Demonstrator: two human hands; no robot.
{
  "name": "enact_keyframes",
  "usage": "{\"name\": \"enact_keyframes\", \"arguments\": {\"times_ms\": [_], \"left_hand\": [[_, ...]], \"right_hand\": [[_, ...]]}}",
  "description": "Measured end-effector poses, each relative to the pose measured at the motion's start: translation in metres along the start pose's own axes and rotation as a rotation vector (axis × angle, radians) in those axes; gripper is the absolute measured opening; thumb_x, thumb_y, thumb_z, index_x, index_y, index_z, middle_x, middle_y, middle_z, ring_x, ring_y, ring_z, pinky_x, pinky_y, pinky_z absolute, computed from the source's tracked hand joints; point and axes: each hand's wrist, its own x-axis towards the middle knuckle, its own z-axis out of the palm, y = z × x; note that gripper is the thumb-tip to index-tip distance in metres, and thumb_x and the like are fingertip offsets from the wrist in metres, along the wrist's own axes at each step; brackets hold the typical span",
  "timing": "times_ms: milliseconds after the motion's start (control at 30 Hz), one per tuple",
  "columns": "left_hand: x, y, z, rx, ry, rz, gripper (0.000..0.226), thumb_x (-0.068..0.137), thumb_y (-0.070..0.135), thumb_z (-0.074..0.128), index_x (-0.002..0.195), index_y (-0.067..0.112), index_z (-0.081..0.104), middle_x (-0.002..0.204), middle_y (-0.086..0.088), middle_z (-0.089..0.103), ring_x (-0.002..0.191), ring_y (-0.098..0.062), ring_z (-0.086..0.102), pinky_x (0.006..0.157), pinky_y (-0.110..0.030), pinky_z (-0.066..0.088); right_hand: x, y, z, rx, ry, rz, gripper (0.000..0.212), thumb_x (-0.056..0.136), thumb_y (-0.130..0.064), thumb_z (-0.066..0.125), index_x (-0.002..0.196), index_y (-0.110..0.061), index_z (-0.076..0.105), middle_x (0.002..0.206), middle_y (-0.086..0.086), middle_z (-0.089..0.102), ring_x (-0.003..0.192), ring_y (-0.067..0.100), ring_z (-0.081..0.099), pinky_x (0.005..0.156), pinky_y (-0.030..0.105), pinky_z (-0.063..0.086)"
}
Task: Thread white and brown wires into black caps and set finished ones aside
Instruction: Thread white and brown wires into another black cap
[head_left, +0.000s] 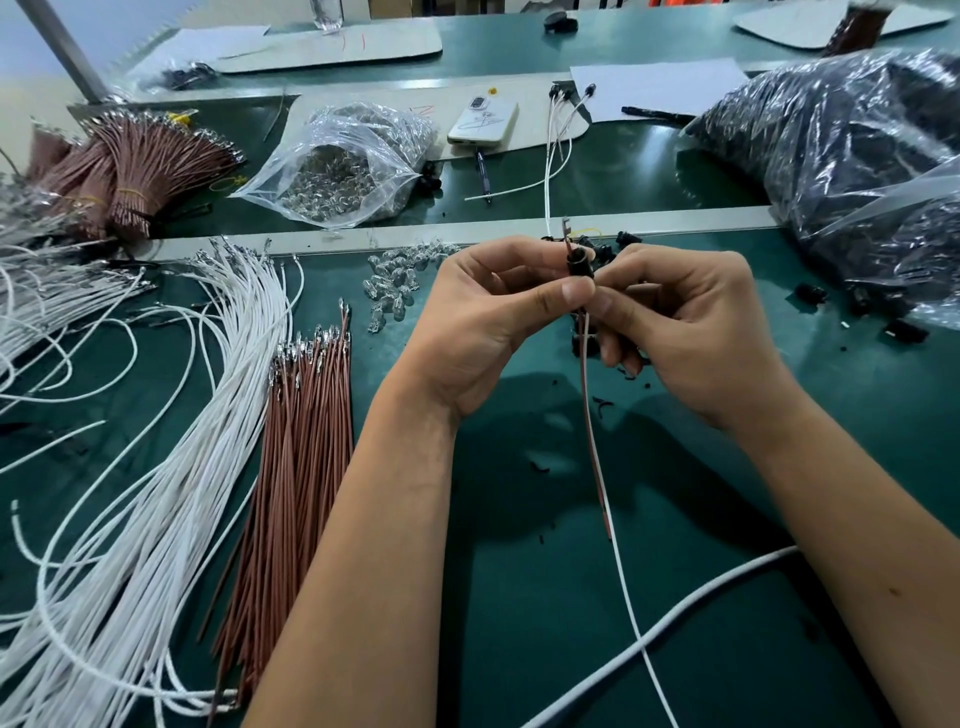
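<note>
A small black cap (577, 264) is pinched between the thumb and fingers of my left hand (488, 317) above the green mat. My right hand (691, 332) grips a brown wire (592, 441) and a white wire (631, 613) just below the cap; both wires hang down toward me. A metal terminal sticks up out of the cap's top. Loose white wires (171, 467) and loose brown wires (296, 457) lie fanned on the mat at my left. Several wired caps (563, 98) lie farther back, beyond the metal rail.
Loose black caps (618, 244) sit behind my hands. A large bag of black caps (852, 156) fills the right. Small clear bulbs (395, 280) lie on the mat and a bag of clear bulbs (343, 166) lies behind. A phone (483, 122) and bundled brown wires (130, 171) lie farther back. A thick white cable (675, 618) crosses the front.
</note>
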Motion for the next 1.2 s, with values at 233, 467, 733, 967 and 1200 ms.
{"name": "enact_keyframes", "arguments": {"times_ms": [233,467,733,967,1200], "left_hand": [[-0.001,0.002,0.004,-0.034,-0.006,0.043,0.019,0.068,-0.007,0.074,0.076,0.01,0.075,0.084,-0.008,0.074,0.078,-0.02,0.071,0.076,-0.027,0.056],[-0.002,0.006,0.009,-0.084,-0.051,0.093,0.02,0.058,-0.002,0.077,0.069,0.015,0.077,0.079,-0.004,0.074,0.072,-0.016,0.071,0.071,-0.025,0.057],[-0.001,0.005,0.011,-0.092,-0.092,0.138,0.023,0.061,-0.006,0.073,0.07,0.015,0.077,0.078,-0.005,0.071,0.071,-0.016,0.07,0.067,-0.027,0.056],[0.0,0.0,0.012,-0.034,-0.016,0.119,0.02,0.057,0.002,0.08,0.071,0.015,0.076,0.08,-0.01,0.068,0.076,-0.019,0.066,0.077,-0.029,0.056],[0.001,-0.003,0.012,0.026,0.046,0.115,0.032,0.061,-0.018,0.08,0.074,0.011,0.073,0.083,-0.014,0.066,0.078,-0.024,0.063,0.08,-0.032,0.054]], "right_hand": [[-0.001,-0.001,0.001,0.024,0.001,0.015,0.01,0.09,-0.013,0.076,0.088,-0.005,0.07,0.067,0.024,0.056,0.048,0.024,0.058,0.04,0.027,0.042],[0.0,-0.001,0.002,0.032,-0.003,0.009,0.01,0.091,-0.009,0.076,0.086,-0.015,0.069,0.068,0.018,0.059,0.049,0.019,0.06,0.04,0.027,0.041],[0.001,0.001,0.0,0.011,-0.016,-0.03,0.022,0.093,-0.008,0.076,0.083,-0.025,0.067,0.069,0.02,0.063,0.05,0.019,0.061,0.041,0.029,0.042],[-0.001,0.004,-0.001,-0.025,-0.073,-0.043,0.025,0.095,-0.001,0.071,0.082,-0.019,0.061,0.068,-0.009,0.056,0.052,0.011,0.056,0.051,0.017,0.044],[0.0,0.005,-0.002,-0.085,-0.081,-0.008,0.018,0.096,-0.001,0.07,0.082,-0.008,0.061,0.07,0.006,0.055,0.053,0.013,0.052,0.048,0.032,0.047]]}}
